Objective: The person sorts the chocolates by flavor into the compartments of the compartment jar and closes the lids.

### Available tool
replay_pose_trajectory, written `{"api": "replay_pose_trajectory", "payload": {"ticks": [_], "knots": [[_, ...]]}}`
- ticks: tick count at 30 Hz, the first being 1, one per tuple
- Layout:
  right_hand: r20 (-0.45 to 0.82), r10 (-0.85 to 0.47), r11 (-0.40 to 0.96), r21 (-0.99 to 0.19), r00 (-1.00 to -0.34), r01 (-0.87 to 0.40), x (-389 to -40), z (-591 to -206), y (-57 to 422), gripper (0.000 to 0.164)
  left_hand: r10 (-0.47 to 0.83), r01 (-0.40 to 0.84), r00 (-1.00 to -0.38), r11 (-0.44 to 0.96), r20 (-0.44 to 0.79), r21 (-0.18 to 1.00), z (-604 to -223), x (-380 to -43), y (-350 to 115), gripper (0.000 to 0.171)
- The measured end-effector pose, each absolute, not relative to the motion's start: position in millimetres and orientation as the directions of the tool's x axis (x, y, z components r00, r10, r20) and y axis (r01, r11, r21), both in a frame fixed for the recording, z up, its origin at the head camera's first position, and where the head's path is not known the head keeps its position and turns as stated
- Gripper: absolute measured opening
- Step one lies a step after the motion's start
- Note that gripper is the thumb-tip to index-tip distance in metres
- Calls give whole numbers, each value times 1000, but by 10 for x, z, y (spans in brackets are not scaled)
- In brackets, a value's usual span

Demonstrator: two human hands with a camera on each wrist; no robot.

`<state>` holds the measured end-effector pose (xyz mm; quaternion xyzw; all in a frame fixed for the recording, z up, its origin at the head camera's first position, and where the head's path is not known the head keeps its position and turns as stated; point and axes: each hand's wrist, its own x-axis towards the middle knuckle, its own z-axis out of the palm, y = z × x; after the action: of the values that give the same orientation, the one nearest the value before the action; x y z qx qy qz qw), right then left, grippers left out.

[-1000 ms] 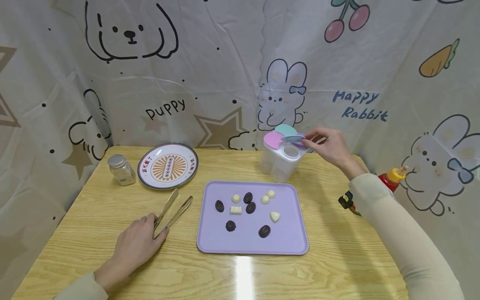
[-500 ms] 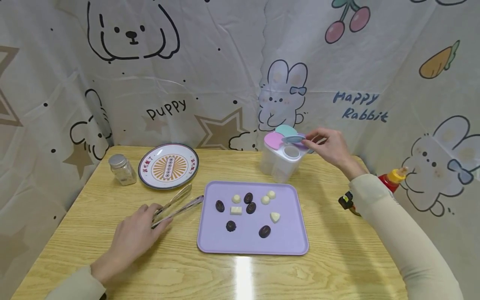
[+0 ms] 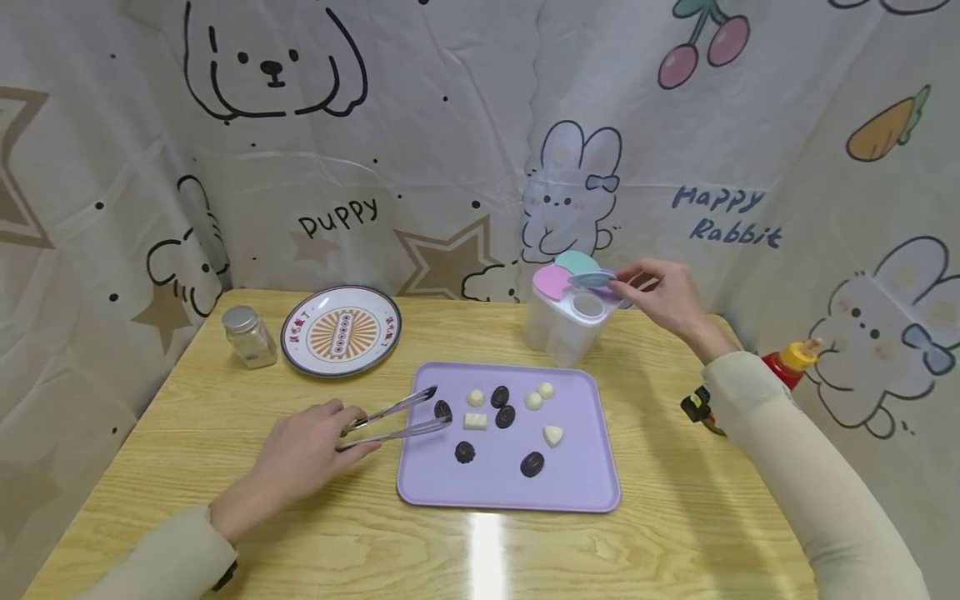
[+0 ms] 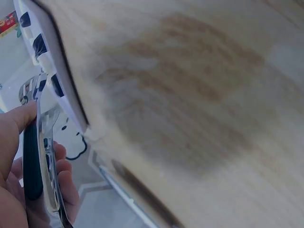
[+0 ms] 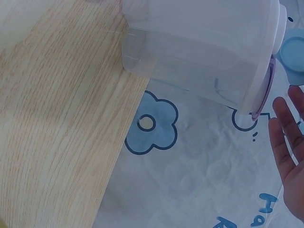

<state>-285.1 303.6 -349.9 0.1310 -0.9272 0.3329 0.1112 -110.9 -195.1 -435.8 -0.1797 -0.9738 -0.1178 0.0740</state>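
Observation:
My left hand (image 3: pixel 303 450) grips metal tongs (image 3: pixel 412 431), also seen in the left wrist view. Their spread tips reach over the left side of a lilac tray (image 3: pixel 510 492), one on either side of a dark oval chocolate (image 3: pixel 442 410); I cannot tell whether they touch it. Several dark and white chocolates lie on the tray. At the back, my right hand (image 3: pixel 663 296) pinches the raised blue lid (image 3: pixel 591 279) of a clear container (image 3: pixel 573 333) with pink, green and purple lids. The round hole under the blue lid is uncovered.
Left of the tray, a patterned plate (image 3: pixel 341 333) lies near the back edge beside a glass jar (image 3: pixel 250 337) with a grey cap. A red bottle with a yellow top (image 3: pixel 793 360) stands at the right, partly behind my right sleeve. A printed curtain (image 3: pixel 450 150) hangs behind the table.
My left hand has moved right with the tongs, from the bare wood to over the tray's left side, around the dark chocolate. The right hand stays at the raised blue lid.

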Motion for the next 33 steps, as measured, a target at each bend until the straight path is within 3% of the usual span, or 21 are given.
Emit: {"api": "replay_pose_trajectory", "payload": {"ticks": [13, 25, 33], "knots": [[302, -164, 747, -584, -939, -318, -2836, -3512, 3057, 25, 339, 374, -923, 903, 184, 212, -4572, -1186, -1838, 39], [302, -161, 743, -590, -940, -317, -2846, -3522, 3047, 24, 349, 392, -916, 884, 198, 256, -4584, -1220, -1845, 19], [315, -165, 744, -582, -935, -327, -2870, -3532, 3042, 23, 358, 411, -907, 869, 221, 275, -4572, -1234, -1859, 16]]}}
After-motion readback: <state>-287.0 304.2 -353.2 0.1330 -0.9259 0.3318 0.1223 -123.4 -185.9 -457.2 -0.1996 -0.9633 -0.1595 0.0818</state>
